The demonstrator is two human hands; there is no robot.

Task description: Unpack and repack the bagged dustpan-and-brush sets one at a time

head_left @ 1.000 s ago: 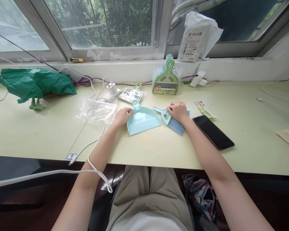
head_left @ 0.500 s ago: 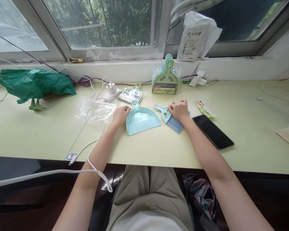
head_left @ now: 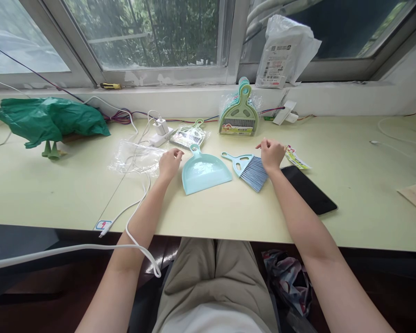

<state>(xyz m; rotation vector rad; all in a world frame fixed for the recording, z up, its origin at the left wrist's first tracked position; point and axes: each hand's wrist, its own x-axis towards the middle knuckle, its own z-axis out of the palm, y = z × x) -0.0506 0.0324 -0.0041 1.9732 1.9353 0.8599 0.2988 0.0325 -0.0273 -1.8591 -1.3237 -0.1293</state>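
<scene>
A light blue dustpan [head_left: 206,173] lies on the table in front of me, its handle pointing away. Just left of it is my left hand [head_left: 170,163], a small gap between them, its fingers loosely curled in with nothing seen in them. To the right of the dustpan lies a matching hand brush [head_left: 253,173], its blue-grey bristles towards me. Near the brush's right side, my right hand [head_left: 272,153] has its fingers folded in and no object showing in it. A printed card label [head_left: 297,159] and a black phone [head_left: 309,190] lie close to my right hand and forearm.
Packed dustpan sets [head_left: 241,113] stand against the wall, and a wrapped set [head_left: 189,135] lies near a power strip [head_left: 160,138]. Clear plastic wrap [head_left: 137,157] and a white cable [head_left: 135,203] are on the left. A green bag [head_left: 48,121] sits farther left.
My right hand has come off the brush and moved right, uncovering its bristles. My left hand has drawn slightly left, away from the dustpan. Dustpan and brush stay in place.
</scene>
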